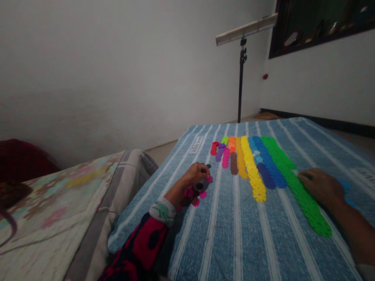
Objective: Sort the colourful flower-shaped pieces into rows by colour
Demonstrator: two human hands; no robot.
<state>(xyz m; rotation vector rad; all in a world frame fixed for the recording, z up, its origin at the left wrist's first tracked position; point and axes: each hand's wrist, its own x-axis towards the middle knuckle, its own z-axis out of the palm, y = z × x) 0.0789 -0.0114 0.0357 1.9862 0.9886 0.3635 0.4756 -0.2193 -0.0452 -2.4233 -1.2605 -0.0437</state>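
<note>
My left hand (pixel 198 174) is over the left part of the striped cloth, its fingers pinched together; what they hold, if anything, is hidden. Under and beside it lie loose pink discs (pixel 203 194) with scalloped edges, mixed with dark ones (pixel 199 186). My right hand (pixel 322 185) is closed, its fingertips beside the long green row (pixel 304 201) of overlapping discs. I cannot make out anything in those fingers. Between the hands run rows of discs by colour, among them a yellow row (pixel 254 171), a blue row (pixel 269 164) and a brown row (pixel 234 164).
Blue striped cloth (pixel 222 246) covers the surface. Some light blue discs (pixel 347 187) lie beyond my right hand. At the left is a second surface with a floral cover (pixel 58 207). A black stand (pixel 240 86) carrying a long light bar (pixel 247 29) rises behind.
</note>
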